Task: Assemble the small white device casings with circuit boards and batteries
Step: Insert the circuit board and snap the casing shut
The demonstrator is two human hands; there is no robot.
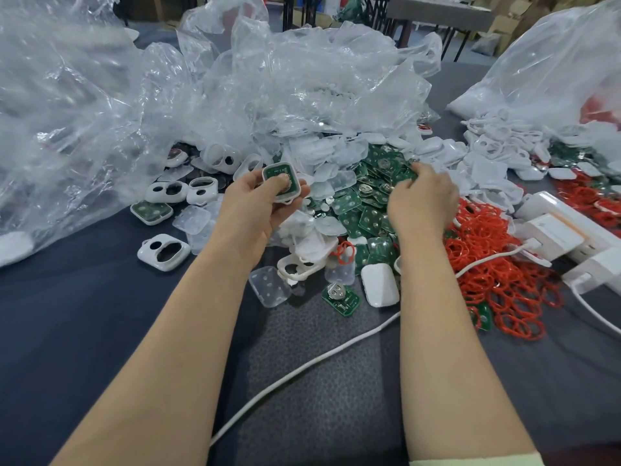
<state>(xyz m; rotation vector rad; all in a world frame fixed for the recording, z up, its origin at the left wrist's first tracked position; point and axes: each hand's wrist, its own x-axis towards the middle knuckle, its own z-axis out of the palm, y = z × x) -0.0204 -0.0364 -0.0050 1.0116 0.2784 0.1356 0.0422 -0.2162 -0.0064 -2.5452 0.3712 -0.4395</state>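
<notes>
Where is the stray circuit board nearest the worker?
Start at the heap of green circuit boards mid-table and come toward the person. Just left of a closed white casing lies one circuit board, alone on the dark mat, its round silver battery holder facing up.

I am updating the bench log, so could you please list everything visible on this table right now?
plastic bags: several, clear, back and both sides
casing shells: several, white, left of centre
circuit boards: many, green, centre pile
covers: many, translucent, around that pile
rings: many, red, right of boards
closed casing: one, white, near pile edge
boxes: about three, white, far right
cables: two, white, near table and right
table: one, dark grey-blue, beneath everything
held casing: one, white, green board inside, left hand
left hand: grips held casing
right hand: fingers in board pile, grasp unseen
</notes>
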